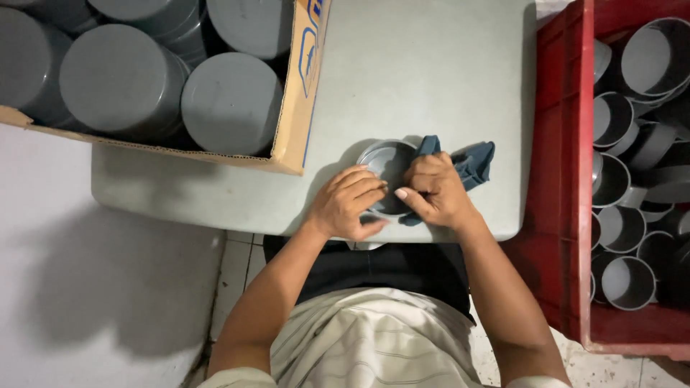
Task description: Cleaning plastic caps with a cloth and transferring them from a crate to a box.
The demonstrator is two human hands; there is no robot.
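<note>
Head view: you look straight down at a small grey table.
Box: the cardboard box of grey caps sits well left of your grip, up on the table.
Left hand: your left hand curls closed on the near rim of the cap, fingers over its edge.
Cap: open side up, between both hands, near the table's front edge.
Right hand: your right hand is closed on a blue cloth, pressing it against the cap's right side.
Crate: the red crate of caps stands well right of your grip.
</note>
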